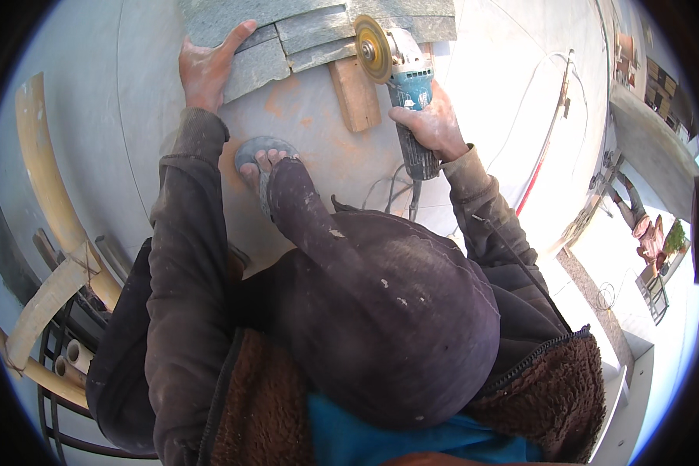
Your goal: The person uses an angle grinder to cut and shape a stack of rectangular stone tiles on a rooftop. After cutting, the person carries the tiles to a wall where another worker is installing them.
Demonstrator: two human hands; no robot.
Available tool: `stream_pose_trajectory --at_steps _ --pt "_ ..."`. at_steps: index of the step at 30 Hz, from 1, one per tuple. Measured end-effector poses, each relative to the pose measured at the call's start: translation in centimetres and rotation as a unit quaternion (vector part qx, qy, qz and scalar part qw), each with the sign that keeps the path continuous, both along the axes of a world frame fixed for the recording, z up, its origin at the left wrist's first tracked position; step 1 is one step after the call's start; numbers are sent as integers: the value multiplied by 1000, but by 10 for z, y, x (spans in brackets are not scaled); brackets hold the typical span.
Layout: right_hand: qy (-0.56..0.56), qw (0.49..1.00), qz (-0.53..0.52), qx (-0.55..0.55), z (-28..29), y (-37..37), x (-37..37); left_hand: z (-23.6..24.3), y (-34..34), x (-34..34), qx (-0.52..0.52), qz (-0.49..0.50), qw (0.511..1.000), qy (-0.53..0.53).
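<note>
A grey split-stone panel (316,33) made of several strips lies in front of me at the top of the view. My left hand (208,71) grips its left edge, thumb on top and the other fingers mostly hidden. In my right hand (436,123) is an angle grinder (413,87), its handle pointing back toward me. Its round yellowish cutting disc (373,50) stands on edge at the panel's near side; whether it touches the stone I cannot tell. Under the panel, a wooden block (356,95) sticks out toward me.
My sandalled foot (266,161) is on the dusty tiled floor (151,74), close to the panel. A cable (414,198) trails from the grinder. Bamboo poles (43,151) and pipes (78,356) are at left. A red-and-white rod (542,155) lies at right; another person (648,233) is farther off.
</note>
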State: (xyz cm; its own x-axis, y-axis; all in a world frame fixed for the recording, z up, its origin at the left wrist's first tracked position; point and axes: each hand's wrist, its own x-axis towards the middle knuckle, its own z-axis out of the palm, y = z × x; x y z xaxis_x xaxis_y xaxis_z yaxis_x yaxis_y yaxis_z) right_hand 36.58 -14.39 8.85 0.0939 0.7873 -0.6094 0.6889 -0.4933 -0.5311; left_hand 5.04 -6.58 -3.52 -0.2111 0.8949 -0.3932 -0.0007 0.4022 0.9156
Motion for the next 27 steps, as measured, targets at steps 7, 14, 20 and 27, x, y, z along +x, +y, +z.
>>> stream_pose_trajectory --at_steps 7,14,20,27 --pt "6 1000 -8 -11 0 -3 1 89 3 38 -48 17 994 100" --pt "0 1000 2 6 -3 -8 4 71 12 25 -93 20 995 36" --pt "14 1000 -2 10 -3 -5 -2 -21 -3 -11 -14 6 1000 17" --pt "15 1000 -6 -14 -1 4 -5 5 -3 -13 -32 -32 999 -11"
